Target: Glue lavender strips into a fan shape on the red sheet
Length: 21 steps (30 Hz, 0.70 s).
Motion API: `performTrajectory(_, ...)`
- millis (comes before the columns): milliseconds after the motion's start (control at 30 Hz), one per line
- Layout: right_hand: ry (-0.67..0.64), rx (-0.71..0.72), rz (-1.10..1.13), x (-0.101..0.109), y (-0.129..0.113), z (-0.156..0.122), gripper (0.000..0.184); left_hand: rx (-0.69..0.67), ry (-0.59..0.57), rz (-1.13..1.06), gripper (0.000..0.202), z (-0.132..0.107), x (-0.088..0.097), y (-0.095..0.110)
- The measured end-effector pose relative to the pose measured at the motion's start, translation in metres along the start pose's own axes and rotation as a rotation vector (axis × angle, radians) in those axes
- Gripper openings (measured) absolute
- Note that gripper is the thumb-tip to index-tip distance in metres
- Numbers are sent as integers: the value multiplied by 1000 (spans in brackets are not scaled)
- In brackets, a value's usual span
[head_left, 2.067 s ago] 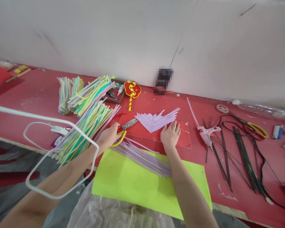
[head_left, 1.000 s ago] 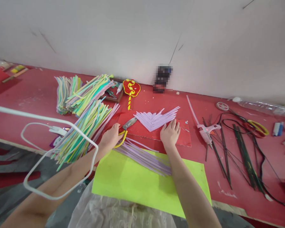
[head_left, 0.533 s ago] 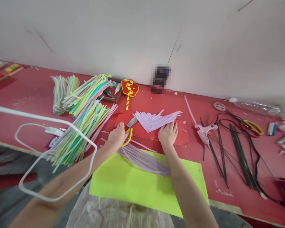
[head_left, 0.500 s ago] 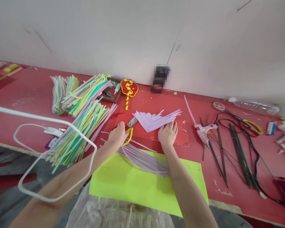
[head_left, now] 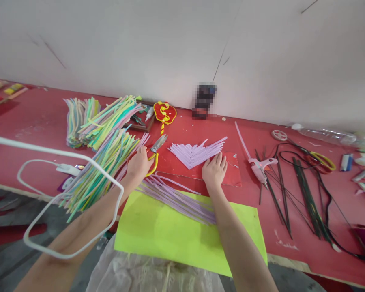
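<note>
My left hand (head_left: 139, 163) is closed around the yellow handles of a pair of scissors (head_left: 158, 147), whose blades point up and away to the right. A lilac V-shaped piece made of pipe cleaners (head_left: 192, 155) lies on a red board (head_left: 182, 172). Resting flat at its lower right edge, my right hand (head_left: 215, 170) has its fingers spread and grips nothing. Between my forearms, loose lilac pipe cleaners (head_left: 179, 200) lie partly over a lime-green sheet (head_left: 185, 239).
Bundles of multicoloured pipe cleaners (head_left: 105, 162) lie to the left, behind a white looped frame (head_left: 118, 184). A red and yellow fan-shaped ornament (head_left: 165, 112) is at the back. On the right are a hot glue gun (head_left: 259, 168), dark stems (head_left: 307, 194) and another pair of scissors (head_left: 324, 161).
My left hand and the scissors have moved left and back from the lilac piece, and the blades now point farther up. My right hand stays nearly in place.
</note>
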State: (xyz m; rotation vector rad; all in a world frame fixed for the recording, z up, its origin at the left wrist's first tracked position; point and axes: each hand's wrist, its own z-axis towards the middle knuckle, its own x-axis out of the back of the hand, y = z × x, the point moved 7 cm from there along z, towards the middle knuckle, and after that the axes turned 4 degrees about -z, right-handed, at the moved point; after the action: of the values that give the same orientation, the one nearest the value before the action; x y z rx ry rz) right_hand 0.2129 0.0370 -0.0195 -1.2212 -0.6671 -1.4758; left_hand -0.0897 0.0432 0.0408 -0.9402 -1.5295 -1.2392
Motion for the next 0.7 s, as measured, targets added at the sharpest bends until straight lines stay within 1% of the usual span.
performTrajectory(67, 2, 3, 0, 1, 0, 0, 58, 26, 39, -20, 46, 2, 9, -2)
performTrajectory(133, 4, 5, 4, 2, -1, -1, 58, 24, 72, -47, 47, 1, 17, -1)
performTrajectory(200, 8, 4, 14, 3, -1, -1, 58, -21, 73, -75, 46, -5, 22, 2)
performTrajectory(267, 8, 2, 21, 3, -1, -1, 57, -83, 39, -91, 48, -16, 22, 7)
performTrajectory(333, 5, -1, 23, 3, -1, -1, 58, -117, -23, -91, 49, -31, 17, 9)
performTrajectory(400, 4, -4, 19, 3, -1, -1, 58, -132, -60, -71, 49, -47, 11, 9)
performTrajectory(500, -4, -4, 10, 3, -1, 0, 58, -131, -123, -73, 46, -66, -2, 3)
performTrajectory(533, -6, -6, 8, 3, -1, 0, 58, -136, -142, -69, 44, -70, -7, 1)
performTrajectory(600, -4, -6, 5, 3, -1, 0, 59, -163, -142, -58, 43, -75, -13, -3)
performTrajectory(700, 5, -7, 9, 3, -1, 0, 58, -201, -144, -56, 42, -75, -19, -7)
